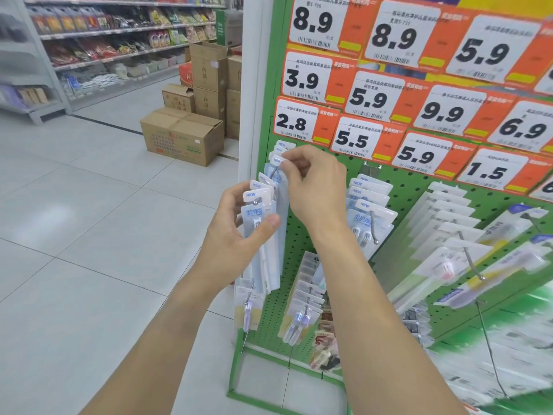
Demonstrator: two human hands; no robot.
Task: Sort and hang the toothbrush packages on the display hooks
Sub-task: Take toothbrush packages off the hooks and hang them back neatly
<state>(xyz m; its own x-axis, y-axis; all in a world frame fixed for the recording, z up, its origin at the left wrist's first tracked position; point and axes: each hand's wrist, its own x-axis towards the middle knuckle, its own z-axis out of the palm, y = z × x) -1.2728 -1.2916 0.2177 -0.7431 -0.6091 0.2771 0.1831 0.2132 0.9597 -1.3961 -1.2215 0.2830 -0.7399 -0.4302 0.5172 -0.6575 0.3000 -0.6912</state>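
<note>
Several white-and-blue toothbrush packages [258, 217] marked NEW hang on a metal display hook [273, 172] at the left edge of the green pegboard [299, 241]. My left hand [239, 235] grips the front packages near the hook's ball tip, thumb across the front one. Higher up, my right hand [314, 187] pinches the top tab of a package [276, 160] further back on the same hook. More of the same packages [368, 211] hang on the neighbouring hook to the right.
Orange and white price tags [362, 142] cover the upper board. Other toothbrush packs [449, 235] hang at the right and smaller ones [302, 310] below. Cardboard boxes [182, 136] stand on the tiled floor to the left, with stocked shelves [119, 40] behind.
</note>
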